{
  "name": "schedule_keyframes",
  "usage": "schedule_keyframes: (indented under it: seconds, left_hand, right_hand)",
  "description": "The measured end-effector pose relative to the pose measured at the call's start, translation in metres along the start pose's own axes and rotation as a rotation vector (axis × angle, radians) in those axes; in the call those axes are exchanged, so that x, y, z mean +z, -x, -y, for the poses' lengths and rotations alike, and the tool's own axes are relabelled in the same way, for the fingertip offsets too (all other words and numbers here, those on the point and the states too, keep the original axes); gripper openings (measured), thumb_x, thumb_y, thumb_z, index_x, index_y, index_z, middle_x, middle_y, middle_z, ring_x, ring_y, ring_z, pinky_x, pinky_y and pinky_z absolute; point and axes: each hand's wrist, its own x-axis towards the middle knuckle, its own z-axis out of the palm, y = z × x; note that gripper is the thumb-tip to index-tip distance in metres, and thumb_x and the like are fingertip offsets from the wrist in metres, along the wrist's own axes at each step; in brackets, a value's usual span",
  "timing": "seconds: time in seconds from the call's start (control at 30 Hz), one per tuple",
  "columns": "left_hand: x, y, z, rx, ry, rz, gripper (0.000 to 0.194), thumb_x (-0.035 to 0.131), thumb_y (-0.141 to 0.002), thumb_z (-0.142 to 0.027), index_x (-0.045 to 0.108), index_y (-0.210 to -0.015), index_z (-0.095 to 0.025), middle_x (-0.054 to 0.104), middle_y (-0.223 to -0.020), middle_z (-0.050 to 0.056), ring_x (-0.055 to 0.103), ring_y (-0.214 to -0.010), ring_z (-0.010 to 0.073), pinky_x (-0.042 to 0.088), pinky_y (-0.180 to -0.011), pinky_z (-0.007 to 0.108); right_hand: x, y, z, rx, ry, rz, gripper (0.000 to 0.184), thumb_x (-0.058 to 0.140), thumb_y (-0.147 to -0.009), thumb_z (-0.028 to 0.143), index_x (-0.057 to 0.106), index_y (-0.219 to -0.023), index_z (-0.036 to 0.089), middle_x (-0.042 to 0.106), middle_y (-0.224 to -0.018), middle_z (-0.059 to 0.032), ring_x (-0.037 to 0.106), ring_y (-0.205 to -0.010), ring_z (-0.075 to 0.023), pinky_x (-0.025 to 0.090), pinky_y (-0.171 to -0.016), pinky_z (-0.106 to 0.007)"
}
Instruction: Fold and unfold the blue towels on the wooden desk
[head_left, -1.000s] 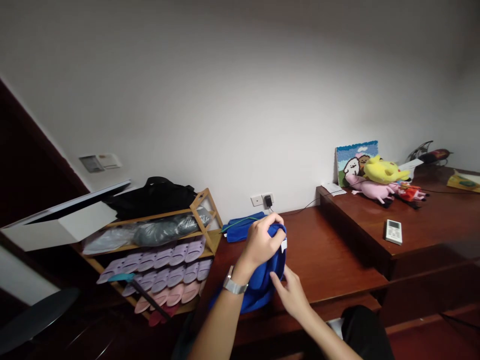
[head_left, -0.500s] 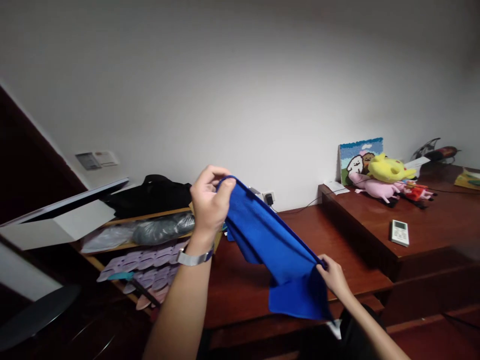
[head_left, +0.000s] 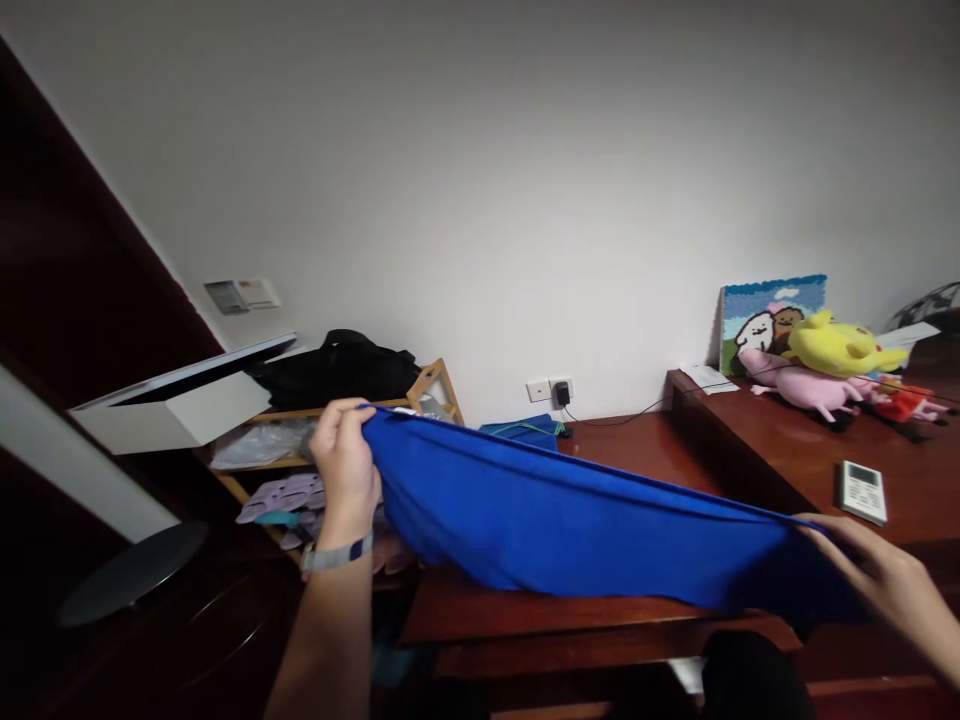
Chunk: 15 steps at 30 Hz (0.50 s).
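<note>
A blue cloth (head_left: 570, 520) is stretched out between my hands above the wooden desk (head_left: 465, 610). My left hand (head_left: 346, 450), with a watch on its wrist, pinches the upper left corner. At the other end, my right hand (head_left: 874, 555) grips the cloth's upper right edge, lower than the left. The lower edge hangs loose over the front of the desk. Behind it, another piece of folded blue fabric (head_left: 525, 432) with a green cord on it lies against the wall, partly hidden.
On the left, a wooden rack (head_left: 442, 385) holds slippers (head_left: 281, 495), a black bag (head_left: 345, 370) and an open white box (head_left: 187, 415). Plush toys (head_left: 806, 385), a picture (head_left: 776, 320) and a white remote control (head_left: 862, 490) occupy the higher desk at right. A black plug (head_left: 562, 393) sits in the wall socket.
The blue cloth, bunched up at first, has been lifted and pulled out wide. My left hand has moved left and my right hand right. The view has shifted slightly leftward.
</note>
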Motion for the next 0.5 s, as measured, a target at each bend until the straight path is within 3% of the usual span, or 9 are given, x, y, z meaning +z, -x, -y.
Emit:
schedule_keyframes:
  seconds: [0.07, 0.13, 0.3, 0.4, 0.5]
  left_hand:
    - [-0.012, 0.006, 0.039, -0.082, -0.115, 0.071, 0.014, 0.063, -0.070, -0.034, 0.067, -0.079, -0.023, 0.067, -0.082, -0.003, 0.060, -0.085, 0.0166, 0.047, -0.075, 0.025]
    - [-0.018, 0.015, 0.077, -0.173, -0.268, 0.223, 0.019, 0.062, -0.069, -0.040, 0.068, -0.077, -0.024, 0.070, -0.081, -0.003, 0.062, -0.087, 0.0197, 0.048, -0.075, 0.027]
    - [-0.005, 0.036, 0.139, -0.321, -0.347, 0.414, 0.022, 0.066, -0.059, -0.046, 0.064, -0.060, -0.024, 0.066, -0.057, -0.002, 0.062, -0.064, 0.0198, 0.046, -0.058, 0.028]
    - [0.008, 0.030, 0.155, -0.383, -0.315, 0.427, 0.031, 0.069, -0.057, -0.050, 0.066, -0.068, -0.021, 0.062, -0.051, -0.003, 0.061, -0.053, 0.0182, 0.044, -0.050, 0.027]
    - [0.014, 0.017, 0.164, -0.402, -0.251, 0.365, 0.039, 0.068, -0.061, -0.053, 0.065, -0.081, -0.020, 0.068, -0.060, 0.000, 0.068, -0.058, 0.0202, 0.053, -0.054, 0.030]
  right_hand:
    - [-0.009, -0.009, -0.004, 0.006, -0.015, 0.042, 0.056, 0.066, -0.079, 0.081, 0.082, -0.099, 0.031, 0.080, -0.107, -0.0159, 0.078, -0.093, -0.0351, 0.062, -0.084, -0.043]
    - [-0.008, -0.026, -0.006, 0.013, -0.030, 0.155, 0.055, 0.069, -0.075, 0.081, 0.082, -0.093, 0.030, 0.081, -0.102, -0.0140, 0.078, -0.090, -0.0344, 0.062, -0.079, -0.042]
    - [0.024, -0.097, -0.004, -0.009, -0.024, 0.493, 0.057, 0.064, -0.077, 0.083, 0.081, -0.084, 0.029, 0.082, -0.092, -0.0085, 0.077, -0.082, -0.0292, 0.061, -0.075, -0.036]
    - [0.037, -0.149, 0.004, -0.048, -0.011, 0.500, 0.064, 0.062, -0.071, 0.089, 0.080, -0.081, 0.028, 0.082, -0.089, -0.0088, 0.077, -0.081, -0.0293, 0.060, -0.077, -0.037]
    - [0.038, -0.188, 0.016, -0.089, -0.011, 0.383, 0.071, 0.060, -0.069, 0.093, 0.080, -0.083, 0.026, 0.082, -0.091, -0.0099, 0.076, -0.081, -0.0284, 0.059, -0.078, -0.037]
